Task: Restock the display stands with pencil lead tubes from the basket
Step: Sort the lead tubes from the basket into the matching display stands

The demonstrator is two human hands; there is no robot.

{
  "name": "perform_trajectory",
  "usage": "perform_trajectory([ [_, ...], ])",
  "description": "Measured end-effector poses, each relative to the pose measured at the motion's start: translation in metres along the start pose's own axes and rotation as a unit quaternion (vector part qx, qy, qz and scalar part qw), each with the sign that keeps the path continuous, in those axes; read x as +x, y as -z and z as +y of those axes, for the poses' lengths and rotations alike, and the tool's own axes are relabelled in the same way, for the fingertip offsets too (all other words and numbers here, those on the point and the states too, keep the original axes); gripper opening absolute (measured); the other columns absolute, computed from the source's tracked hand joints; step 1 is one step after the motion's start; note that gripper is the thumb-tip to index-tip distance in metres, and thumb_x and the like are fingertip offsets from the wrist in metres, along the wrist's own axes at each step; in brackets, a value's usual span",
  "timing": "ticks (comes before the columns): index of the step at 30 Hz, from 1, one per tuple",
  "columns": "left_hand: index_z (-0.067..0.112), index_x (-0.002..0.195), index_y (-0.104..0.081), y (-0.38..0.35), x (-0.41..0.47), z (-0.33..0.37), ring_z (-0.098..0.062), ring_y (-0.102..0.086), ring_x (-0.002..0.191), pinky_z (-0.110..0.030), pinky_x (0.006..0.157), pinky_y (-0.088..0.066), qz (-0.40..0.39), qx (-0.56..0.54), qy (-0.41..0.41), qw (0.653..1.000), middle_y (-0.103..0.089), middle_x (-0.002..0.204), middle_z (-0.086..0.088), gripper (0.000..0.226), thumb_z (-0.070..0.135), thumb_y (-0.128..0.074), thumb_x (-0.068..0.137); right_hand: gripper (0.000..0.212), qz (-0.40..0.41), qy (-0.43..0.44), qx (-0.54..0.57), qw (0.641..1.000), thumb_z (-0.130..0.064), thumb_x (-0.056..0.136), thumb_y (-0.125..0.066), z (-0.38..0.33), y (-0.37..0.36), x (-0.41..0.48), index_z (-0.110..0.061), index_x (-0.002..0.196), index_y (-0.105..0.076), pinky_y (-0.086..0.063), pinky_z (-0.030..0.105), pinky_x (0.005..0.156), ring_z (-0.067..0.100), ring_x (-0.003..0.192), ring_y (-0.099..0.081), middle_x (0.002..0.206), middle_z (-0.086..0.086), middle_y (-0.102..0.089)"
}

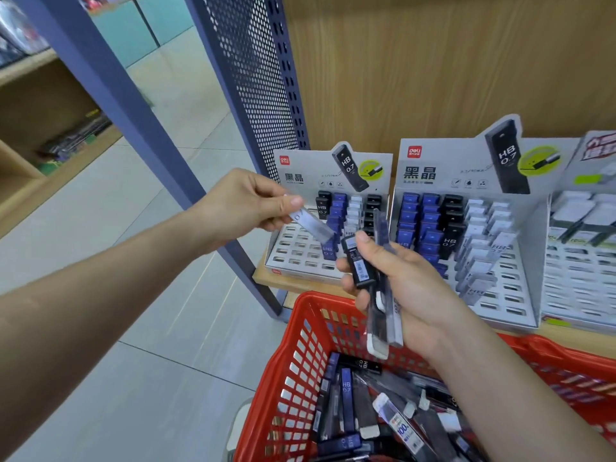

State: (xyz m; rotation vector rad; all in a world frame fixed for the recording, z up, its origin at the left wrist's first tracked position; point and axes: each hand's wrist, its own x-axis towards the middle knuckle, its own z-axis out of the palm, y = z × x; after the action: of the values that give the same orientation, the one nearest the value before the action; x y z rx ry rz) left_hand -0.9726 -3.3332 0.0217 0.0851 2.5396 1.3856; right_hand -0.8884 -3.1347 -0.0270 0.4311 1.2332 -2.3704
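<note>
Pencil lead tubes (363, 418) lie heaped in the red basket (301, 315) at the bottom of the view, blue, black and clear ones mixed, so a good deal of stock has yet to go out. On the wooden shelf (266, 280) beyond it, three cardboard stands sit side by side. The left display stand (300, 248) has four short columns filled at the back, while its front rows and left side are empty slots. The middle display stand (500, 295) is fuller, with blue, black and clear columns running well down, though its lowest rows are bare. The right display stand (580, 281), cut by the frame edge, shows white-capped tubes at the top and empty slots below. I judge the job about halfway done, with the left stand needing the most. The left hand (246, 208) is curled, its thumb and fingers pinching one end of a translucent grey tube (311, 226). The tube slants down to the right, its free end over the left stand near the blue column, and is not yet in a slot as far as I can tell. The right hand (400, 288), above the basket's far rim, grips a bundle of tubes (383, 328), with a black tube (359, 265) under the thumb and several clear ones behind it.
</note>
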Motion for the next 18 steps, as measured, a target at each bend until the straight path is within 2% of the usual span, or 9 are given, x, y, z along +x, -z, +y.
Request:
perform_trajectory([
  [3,0.011,0.091,-0.072,-0.001,0.017,-0.014,-0.003,-0.059,0.055,-0.017,0.058,-0.052,0.057,0.112,-0.016,0.992,-0.068,0.068,0.000,0.015,0.023,-0.062,0.091,0.021,0.011,0.005,-0.002,1.000,-0.023,0.085,-0.070,0.000,0.002,0.001,-0.010,0.099,-0.062,-0.044,0.020,0.037,0.016,0.056,-0.063,0.076,0.009,-0.069],
  [6,0.006,0.094,-0.069,-0.007,0.032,-0.025,-0.015,-0.066,0.069,-0.033,0.075,-0.057,0.076,0.214,-0.038,0.973,-0.070,0.077,-0.005,0.019,0.016,-0.054,0.097,0.016,0.021,0.002,0.001,1.000,-0.015,0.085,-0.071,0.001,0.004,0.002,-0.009,0.097,-0.064,-0.043,0.019,0.036,0.016,0.058,-0.064,0.076,0.010,-0.069],
  [9,0.014,0.092,-0.066,-0.014,0.043,-0.031,-0.021,-0.069,0.077,-0.041,0.082,-0.056,0.094,0.218,-0.055,0.970,-0.071,0.079,-0.007,0.008,0.018,-0.059,0.094,0.016,0.023,-0.002,0.009,1.000,-0.006,0.088,-0.068,0.001,0.005,0.003,-0.005,0.102,-0.062,-0.043,0.019,0.037,0.016,0.059,-0.065,0.079,0.012,-0.069],
  [14,0.013,0.101,-0.069,-0.032,0.050,-0.035,-0.018,-0.065,0.079,-0.034,0.081,-0.053,0.081,0.272,-0.064,0.957,-0.070,0.087,-0.002,0.015,0.019,-0.058,0.094,0.031,0.023,-0.006,0.016,1.000,0.001,0.088,-0.064,0.004,0.008,0.007,-0.001,0.118,-0.059,-0.042,0.019,0.037,0.015,0.059,-0.062,0.078,0.011,-0.069],
  [18,0.015,0.107,-0.068,-0.033,0.051,-0.039,-0.019,-0.060,0.088,-0.026,0.074,-0.041,0.089,0.309,-0.080,0.944,-0.067,0.099,0.001,0.020,0.020,-0.052,0.097,0.031,0.012,-0.015,0.023,1.000,0.002,0.088,-0.062,0.006,0.010,0.011,-0.002,0.119,-0.058,-0.042,0.019,0.038,0.014,0.055,-0.056,0.077,0.011,-0.067],
])
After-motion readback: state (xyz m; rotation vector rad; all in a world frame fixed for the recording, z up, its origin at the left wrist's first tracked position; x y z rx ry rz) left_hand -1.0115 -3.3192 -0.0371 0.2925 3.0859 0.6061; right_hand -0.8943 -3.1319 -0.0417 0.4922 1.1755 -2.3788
